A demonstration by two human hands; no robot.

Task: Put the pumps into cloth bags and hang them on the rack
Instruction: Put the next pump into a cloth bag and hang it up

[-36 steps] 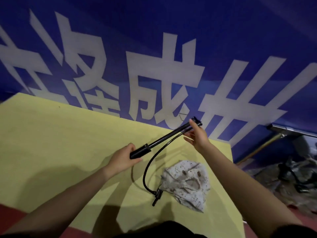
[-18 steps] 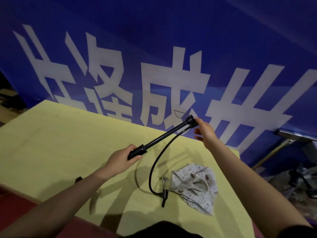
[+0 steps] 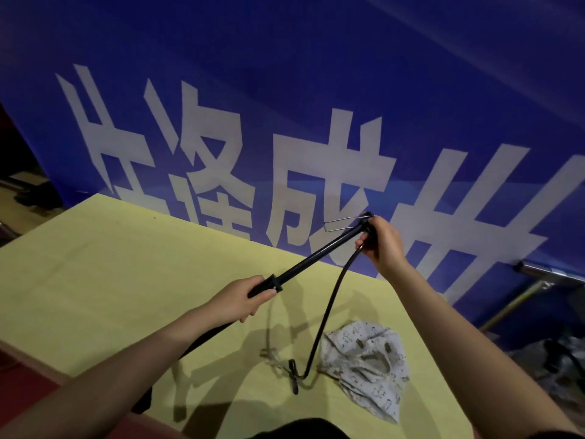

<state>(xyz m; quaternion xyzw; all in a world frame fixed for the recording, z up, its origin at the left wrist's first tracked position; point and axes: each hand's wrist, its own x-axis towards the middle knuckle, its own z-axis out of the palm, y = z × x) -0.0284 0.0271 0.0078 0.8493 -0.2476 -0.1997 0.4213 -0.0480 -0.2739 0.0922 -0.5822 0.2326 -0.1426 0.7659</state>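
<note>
CHANGE: wire foot stand (image 3: 340,224) now swung out beside right hand (image 3: 381,245) fingers | GRIP: pump (image 3: 319,254) handle wrapped by left hand (image 3: 242,301), far end pinched by right | BAG: cloth bag (image 3: 364,369) lies below right fingers, hose (image 3: 326,318) dangling beside it | RISK: open stand or hose may be snagged on bag mouth.

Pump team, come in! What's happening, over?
Left hand grips pump handle, right hand holds its far end. Hose dangles to table. Bag lies empty.

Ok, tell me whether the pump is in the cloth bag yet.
Out. Both hands hold the pump above the table; the cloth bag lies crumpled beside the hose end.
</note>
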